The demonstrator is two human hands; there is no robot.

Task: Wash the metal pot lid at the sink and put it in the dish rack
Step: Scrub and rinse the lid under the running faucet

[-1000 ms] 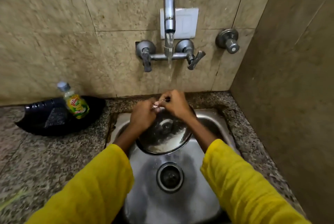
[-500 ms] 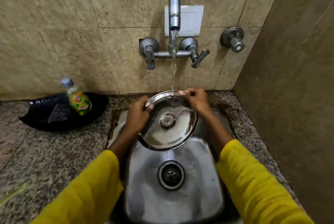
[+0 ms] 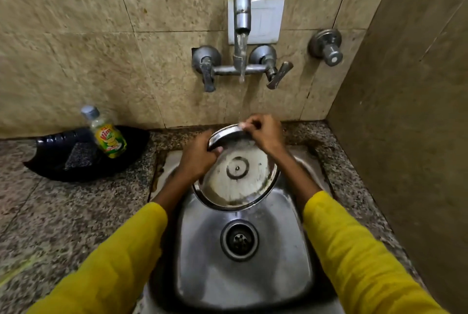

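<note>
While water runs from tap (image 3: pixel 241 17), holding metal pot lid (image 3: pixel 238 177) tilted over sink (image 3: pixel 243 263): left hand (image 3: pixel 197 159) gripping left rim, right hand (image 3: pixel 266 131) pinching far rim under stream, possibly rubbing. Soap bottle (image 3: pixel 109 133) on surface (image 3: pixel 63 212) left.

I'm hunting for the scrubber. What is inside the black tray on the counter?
The black tray holds a dish soap bottle, leaning, and a dark scrub pad beside it. Whatever lies under the bottle and pad is covered.
</note>
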